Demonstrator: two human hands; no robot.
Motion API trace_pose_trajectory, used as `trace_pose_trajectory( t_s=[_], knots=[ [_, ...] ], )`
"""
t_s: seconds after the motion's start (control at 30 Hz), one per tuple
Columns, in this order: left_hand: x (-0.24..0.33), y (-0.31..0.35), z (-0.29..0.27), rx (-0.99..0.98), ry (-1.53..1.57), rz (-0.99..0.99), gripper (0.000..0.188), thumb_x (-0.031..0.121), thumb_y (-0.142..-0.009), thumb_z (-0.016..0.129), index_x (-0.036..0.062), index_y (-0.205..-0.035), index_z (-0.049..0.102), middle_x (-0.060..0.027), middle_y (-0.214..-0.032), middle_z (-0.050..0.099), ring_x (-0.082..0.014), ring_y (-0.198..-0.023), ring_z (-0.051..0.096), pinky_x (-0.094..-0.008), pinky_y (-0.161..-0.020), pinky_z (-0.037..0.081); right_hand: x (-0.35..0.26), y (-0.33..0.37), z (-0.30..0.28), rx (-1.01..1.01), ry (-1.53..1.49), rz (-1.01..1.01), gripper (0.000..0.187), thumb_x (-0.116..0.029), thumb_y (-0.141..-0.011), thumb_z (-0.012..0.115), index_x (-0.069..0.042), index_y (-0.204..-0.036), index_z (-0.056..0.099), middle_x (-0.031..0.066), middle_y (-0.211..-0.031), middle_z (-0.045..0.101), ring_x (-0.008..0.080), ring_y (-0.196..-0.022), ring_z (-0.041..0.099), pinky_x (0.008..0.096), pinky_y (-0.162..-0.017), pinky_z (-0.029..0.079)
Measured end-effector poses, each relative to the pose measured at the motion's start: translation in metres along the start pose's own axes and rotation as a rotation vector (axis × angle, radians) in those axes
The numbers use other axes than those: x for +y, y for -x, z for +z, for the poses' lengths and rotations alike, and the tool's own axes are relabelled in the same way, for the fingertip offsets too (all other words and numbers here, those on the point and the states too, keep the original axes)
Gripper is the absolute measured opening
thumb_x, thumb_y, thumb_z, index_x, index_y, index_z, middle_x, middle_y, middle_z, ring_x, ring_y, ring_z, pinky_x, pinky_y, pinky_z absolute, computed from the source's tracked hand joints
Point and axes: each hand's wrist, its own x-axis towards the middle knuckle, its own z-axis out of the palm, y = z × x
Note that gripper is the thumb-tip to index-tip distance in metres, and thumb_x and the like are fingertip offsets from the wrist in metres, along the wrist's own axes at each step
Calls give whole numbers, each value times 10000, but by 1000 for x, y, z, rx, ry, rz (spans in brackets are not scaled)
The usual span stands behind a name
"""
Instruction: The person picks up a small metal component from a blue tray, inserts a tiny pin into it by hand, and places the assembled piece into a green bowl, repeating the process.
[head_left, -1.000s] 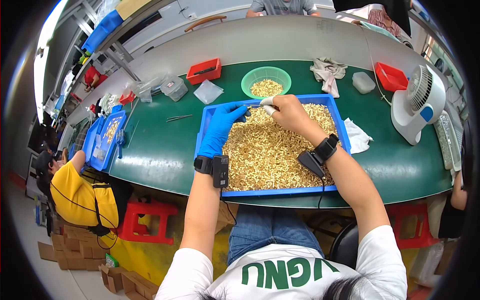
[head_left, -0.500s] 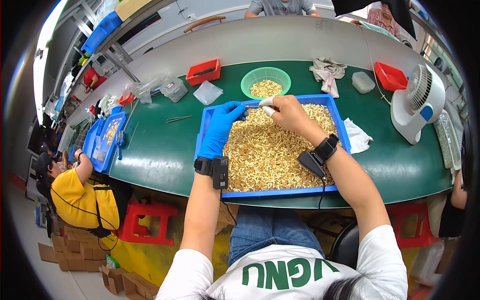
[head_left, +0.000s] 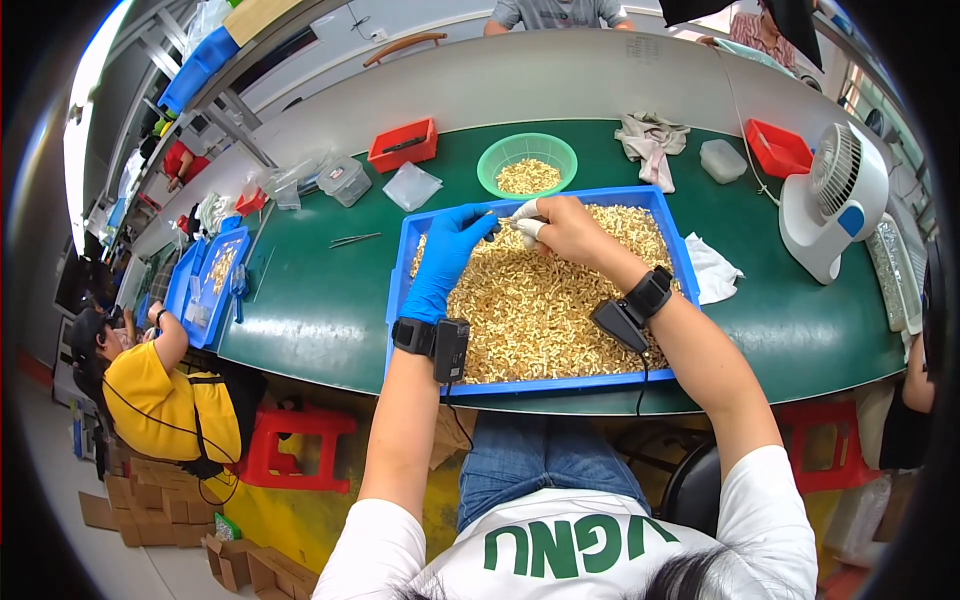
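Note:
A blue tray (head_left: 560,386) full of small brass-coloured metal pieces (head_left: 545,305) lies in front of me on the green table. Over its far edge my two hands meet. My left hand (head_left: 452,243), in a blue glove, is closed with its fingertips pinched toward the right. My right hand (head_left: 562,226) has white covers on the fingertips and pinches at the same spot, closed. Something small sits between the fingertips, too tiny to make out. Just beyond the hands stands a green round basket (head_left: 490,165) holding more of the brass pieces (head_left: 528,177).
Tweezers (head_left: 355,240) lie left of the tray. A red bin (head_left: 403,144) and clear plastic boxes (head_left: 345,180) stand at the back left. To the right are a white cloth (head_left: 712,270) and a fan (head_left: 835,200). A person in yellow (head_left: 165,400) sits at the far left.
My left wrist has turned slightly, and the right fingers have curled and shifted a little at the pinch. Both hands stay over the tray's far edge.

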Motion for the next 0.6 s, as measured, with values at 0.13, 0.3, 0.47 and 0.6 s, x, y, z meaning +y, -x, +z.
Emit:
trace_pose_trajectory(
  t_s=[0.13, 0.3, 0.47, 0.6],
  knots=[
    [-8, -5, -3, 64, 287, -25, 229, 143, -860, 565, -33, -998, 613, -71, -870, 637, -106, -764, 583, -237, -698, 475, 9, -3, 4, 15, -284, 31, 161, -120, -861, 546, -8, -942, 629, 37, -728, 620, 92, -601, 568, 238, -544, 463],
    [-15, -6, -5, 47, 328, -24, 209, 123, -861, 562, -20, -1006, 613, -84, -902, 640, -125, -766, 595, -241, -707, 491, 8, -4, 4, 74, -250, -3, 159, -107, -871, 538, -9, -963, 624, 8, -740, 606, 68, -631, 552, 213, -556, 454],
    [-12, -5, -5, 30, 265, -26, 207, 117, -854, 572, -26, -999, 614, -83, -904, 640, -119, -757, 591, -230, -698, 486, 5, -2, 1, 87, -119, -44, 157, -107, -850, 566, -10, -956, 630, 15, -739, 612, 71, -649, 560, 226, -571, 460],
    [-11, -5, -5, 16, 202, -22, 206, 113, -849, 577, -26, -997, 616, -80, -899, 639, -116, -754, 587, -229, -701, 479, 7, -1, 0, 123, -12, -120, 155, -100, -827, 579, -11, -942, 635, 58, -736, 635, 113, -656, 591, 260, -578, 468]
  ],
)
